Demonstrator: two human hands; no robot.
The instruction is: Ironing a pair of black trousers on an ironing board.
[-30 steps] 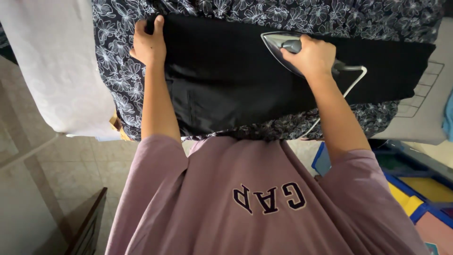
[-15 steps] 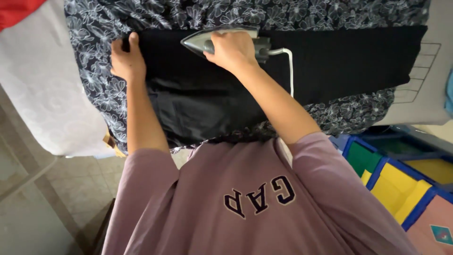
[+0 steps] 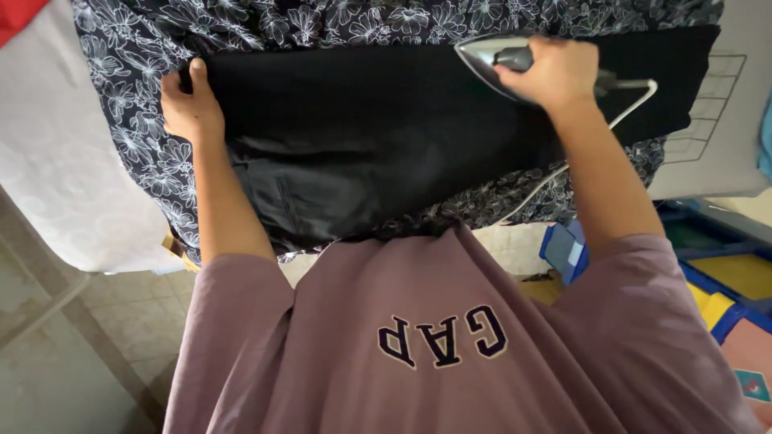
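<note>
Head cam: left hand (image 3: 190,108) pinches the edge of the black cloth (image 3: 378,120) lying flat on the floral board (image 3: 129,104), right hand (image 3: 555,72) wrapped round the iron (image 3: 494,55), so I'd pull it taut and glide slow

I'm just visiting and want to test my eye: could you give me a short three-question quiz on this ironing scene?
1. True or false: the right hand grips the iron.
2. What does the left hand hold? A) a red cloth B) the end of the black garment C) the white cord
3. What pattern covers the ironing surface under the garment?

Key: 1 true. 2 B. 3 White flowers on dark cloth.
</note>
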